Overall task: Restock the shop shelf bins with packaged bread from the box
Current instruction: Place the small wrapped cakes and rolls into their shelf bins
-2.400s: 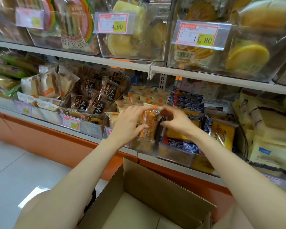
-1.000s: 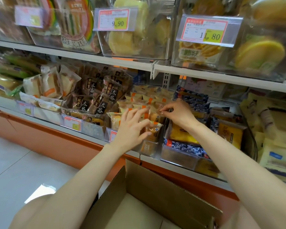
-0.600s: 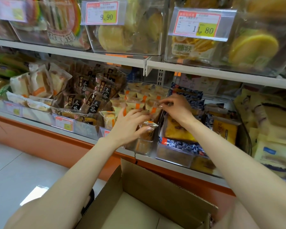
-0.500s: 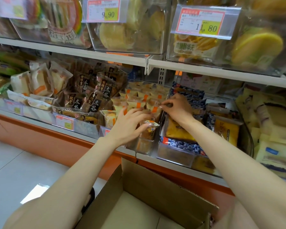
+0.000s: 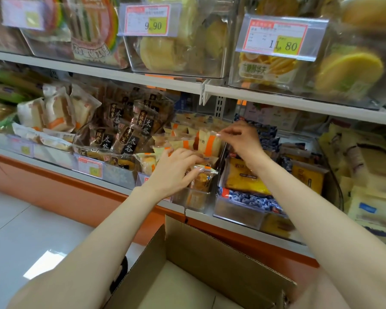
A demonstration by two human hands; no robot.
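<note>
Cardboard box (image 5: 210, 270), foreground below the shelf: flaps up, near end cut off by the lower edge, my forearms crossing above it. Far-left goods on both shelves: smeared, kinds not made out. The pale tag (image 5: 22, 15) above them is unreadable. Far-right pale yellow packets (image 5: 370, 166): cut by the frame edge, print too soft to read.

Writing, left to right:
- Dark brown packets (image 5: 129, 134), lower shelf: large characters 太谷 on black panels; smaller gold characters not legible to me.
- Price tag (image 5: 147, 20) on an upper clear tub: 9.90 on a yellow patch, small print blurred.
- Second price tag (image 5: 276, 36): 11.80, same layout.
- Orange-and-white packet (image 5: 265, 68) beneath it: 木糖醇华夫.
- Yellow packet (image 5: 243, 177), right-hand neighbouring bin: one dark line of characters, too small to read.

Hands:
- Left hand (image 5: 174, 172): fingers curled over the top seal of the front packet (image 5: 202, 181), holding it. This is clear-wrapped bread standing at the front of the clear bin (image 5: 194, 200).
- Right hand (image 5: 241, 139): thumb and forefinger pinch the top edge of the striped packet (image 5: 207, 142), cream with an orange band, further back in the same bin. Other fingers loosely curled.
- More orange-banded packets (image 5: 183, 136) fill the bin behind my left hand.
</note>
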